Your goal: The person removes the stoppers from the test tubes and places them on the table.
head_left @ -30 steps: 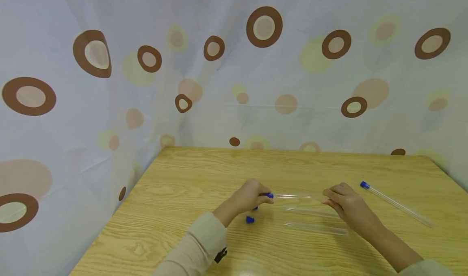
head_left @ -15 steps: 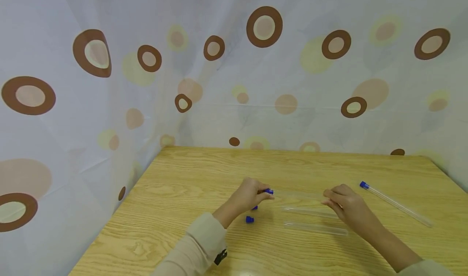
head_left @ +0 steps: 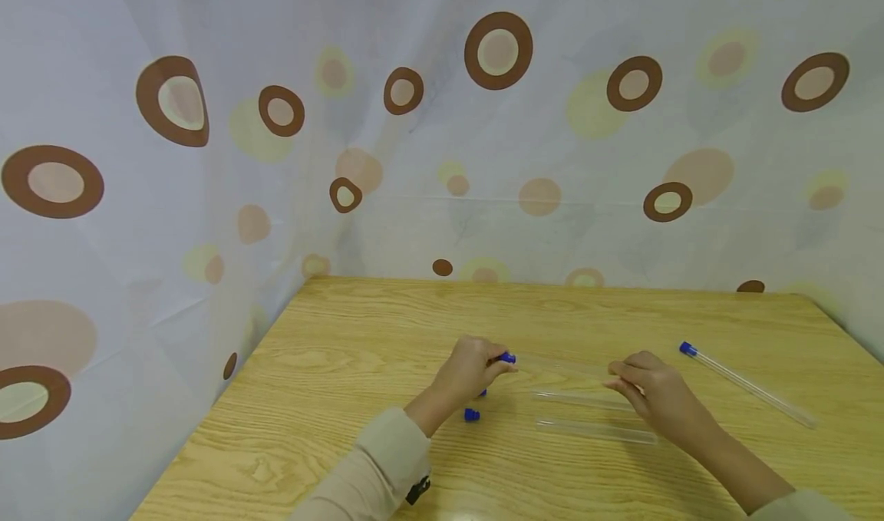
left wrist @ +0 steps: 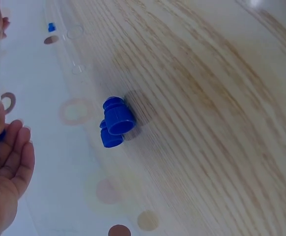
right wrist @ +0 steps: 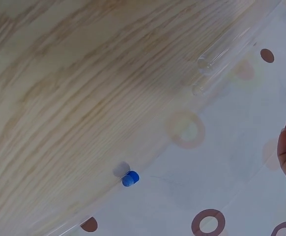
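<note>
My left hand (head_left: 471, 364) pinches a blue cap (head_left: 509, 358) between thumb and fingers, at the left end of a clear tube (head_left: 562, 365). With its fingertips, my right hand (head_left: 654, 394) pinches the tube's right end. The tube lies level between the hands, above the table, and is faint against the wood. In the left wrist view, the thumb and bent fingers partly cover the held cap (left wrist: 0, 135). Closer to me, two more clear tubes (head_left: 597, 430) lie on the table. Two loose blue caps (head_left: 472, 415) sit left of them, one partly behind the left hand.
At the right, a clear tube with a blue cap (head_left: 687, 349) on its end lies slanted on the wooden table (head_left: 359, 329). A patterned curtain (head_left: 414, 145) hangs behind and along the left side. A black buckle (head_left: 417, 490) hangs by the left sleeve.
The left hand has raised the blue cap and the tube's left end slightly. The right hand keeps its pinch and has shifted very little. The things on the table stay put.
</note>
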### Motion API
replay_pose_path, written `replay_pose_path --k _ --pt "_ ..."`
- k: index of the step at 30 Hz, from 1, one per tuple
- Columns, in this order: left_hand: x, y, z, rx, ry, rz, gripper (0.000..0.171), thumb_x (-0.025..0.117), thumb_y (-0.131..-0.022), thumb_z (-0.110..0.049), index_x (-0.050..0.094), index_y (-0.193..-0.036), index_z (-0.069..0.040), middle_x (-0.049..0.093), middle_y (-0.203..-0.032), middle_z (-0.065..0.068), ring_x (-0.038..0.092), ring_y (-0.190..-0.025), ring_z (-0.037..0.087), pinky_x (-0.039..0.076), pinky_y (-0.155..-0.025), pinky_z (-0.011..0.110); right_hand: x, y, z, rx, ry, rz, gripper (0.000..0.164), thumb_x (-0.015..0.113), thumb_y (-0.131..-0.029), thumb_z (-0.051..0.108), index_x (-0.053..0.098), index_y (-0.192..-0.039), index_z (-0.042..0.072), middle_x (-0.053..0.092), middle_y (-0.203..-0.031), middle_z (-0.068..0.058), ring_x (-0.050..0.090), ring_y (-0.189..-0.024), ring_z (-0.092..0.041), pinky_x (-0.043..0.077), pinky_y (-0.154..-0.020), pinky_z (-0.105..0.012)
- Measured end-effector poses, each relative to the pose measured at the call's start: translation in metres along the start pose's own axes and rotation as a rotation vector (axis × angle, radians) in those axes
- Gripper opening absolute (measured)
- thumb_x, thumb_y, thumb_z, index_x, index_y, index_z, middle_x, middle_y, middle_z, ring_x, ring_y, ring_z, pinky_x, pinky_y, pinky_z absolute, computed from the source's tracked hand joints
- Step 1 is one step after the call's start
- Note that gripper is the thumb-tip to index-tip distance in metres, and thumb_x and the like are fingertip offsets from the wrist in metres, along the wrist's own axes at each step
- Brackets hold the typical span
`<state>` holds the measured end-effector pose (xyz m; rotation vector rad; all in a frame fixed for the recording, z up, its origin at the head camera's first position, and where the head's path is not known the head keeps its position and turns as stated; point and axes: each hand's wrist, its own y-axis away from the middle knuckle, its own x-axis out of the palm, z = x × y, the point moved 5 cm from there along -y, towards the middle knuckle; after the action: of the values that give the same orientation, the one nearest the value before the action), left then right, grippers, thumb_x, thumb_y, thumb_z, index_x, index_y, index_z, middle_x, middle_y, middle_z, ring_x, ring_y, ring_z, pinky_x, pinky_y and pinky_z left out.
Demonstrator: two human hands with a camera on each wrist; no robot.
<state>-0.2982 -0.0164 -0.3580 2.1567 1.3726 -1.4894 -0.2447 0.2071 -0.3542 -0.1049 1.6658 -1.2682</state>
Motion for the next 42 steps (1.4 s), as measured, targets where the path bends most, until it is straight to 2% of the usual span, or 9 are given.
replay_pose_path --k 4,7,10,15,18,22,29,33,42 --pt "0.000 0.001 0.000 0.019 0.076 0.067 0.024 0.062 -0.088 -0.016 0.070 -0.100 0.003 0.071 -0.079 0.012 0.032 -0.042 -0.003 0.027 -0.042 0.007 -0.003 0.001 -0.001 0.022 0.008 0.025 0.044 0.048 -0.088 0.036 0.070 -0.082 -0.001 0.063 -0.076 -0.004 0.053 -0.067 -0.013 0.037 -0.057 -0.003" --pt "0.001 0.001 0.001 0.016 0.125 0.109 0.028 0.061 -0.088 -0.016 0.067 -0.107 0.004 0.072 -0.088 0.013 0.049 -0.043 0.008 0.030 -0.042 0.006 -0.004 0.001 -0.003 0.025 0.017 0.036 0.036 0.054 -0.085 0.031 0.070 -0.083 -0.001 0.064 -0.077 -0.003 0.054 -0.069 -0.014 0.037 -0.060 -0.003" --pt "0.004 0.002 0.004 -0.010 0.187 0.131 0.028 0.061 -0.088 -0.014 0.066 -0.108 0.005 0.072 -0.093 0.014 0.053 -0.046 0.012 0.031 -0.043 0.007 -0.005 0.001 -0.004 0.018 0.009 0.028 0.036 0.054 -0.085 0.031 0.070 -0.083 -0.002 0.064 -0.077 -0.004 0.054 -0.069 -0.014 0.038 -0.060 -0.003" --pt "0.005 0.001 0.007 -0.066 0.253 0.135 0.029 0.061 -0.088 -0.014 0.066 -0.109 0.006 0.072 -0.089 0.015 0.039 -0.042 0.002 0.030 -0.041 0.010 -0.004 0.002 -0.005 0.017 -0.008 0.020 0.034 0.057 -0.085 0.029 0.070 -0.083 -0.002 0.064 -0.076 -0.003 0.054 -0.068 -0.014 0.039 -0.060 -0.003" --pt "0.005 0.000 0.005 -0.051 0.167 0.122 0.027 0.062 -0.088 -0.017 0.068 -0.106 0.003 0.071 -0.081 0.013 0.041 -0.047 0.001 0.035 -0.044 0.010 -0.004 0.002 -0.005 0.024 -0.007 0.028 0.031 0.059 -0.084 0.027 0.070 -0.084 -0.002 0.064 -0.076 -0.003 0.054 -0.068 -0.013 0.038 -0.060 -0.003" --pt "0.003 0.001 -0.002 0.030 -0.056 0.076 0.022 0.062 -0.088 -0.022 0.070 -0.099 -0.004 0.069 -0.080 0.005 0.055 -0.063 0.002 0.044 -0.057 0.008 -0.004 0.002 -0.005 0.015 -0.005 0.034 0.033 0.056 -0.085 0.028 0.070 -0.083 -0.002 0.064 -0.076 -0.003 0.054 -0.068 -0.014 0.038 -0.059 -0.003" --pt "-0.002 0.009 -0.017 0.254 -0.400 -0.124 0.021 0.067 -0.085 -0.022 0.068 -0.098 -0.005 0.068 -0.088 0.002 0.063 -0.079 0.009 0.049 -0.069 0.011 -0.005 0.000 -0.002 0.023 0.003 0.050 0.026 0.061 -0.084 0.022 0.069 -0.082 -0.002 0.063 -0.076 -0.003 0.055 -0.067 -0.014 0.038 -0.060 -0.002" --pt "-0.002 0.011 -0.022 0.298 -0.492 -0.190 0.017 0.069 -0.084 -0.017 0.068 -0.096 -0.005 0.068 -0.088 0.001 0.063 -0.080 0.009 0.050 -0.073 0.012 -0.006 -0.001 -0.001 0.037 0.004 0.065 0.020 0.065 -0.081 0.018 0.069 -0.083 -0.002 0.063 -0.077 -0.003 0.054 -0.067 -0.012 0.038 -0.058 -0.004" --pt "0.002 0.010 -0.021 0.275 -0.596 -0.174 0.016 0.067 -0.086 -0.018 0.068 -0.096 -0.005 0.068 -0.088 0.000 0.063 -0.080 0.008 0.050 -0.074 0.012 -0.008 0.000 -0.001 0.047 0.014 0.098 0.015 0.068 -0.078 0.012 0.069 -0.084 -0.002 0.063 -0.077 -0.003 0.056 -0.067 -0.014 0.047 -0.054 -0.015"
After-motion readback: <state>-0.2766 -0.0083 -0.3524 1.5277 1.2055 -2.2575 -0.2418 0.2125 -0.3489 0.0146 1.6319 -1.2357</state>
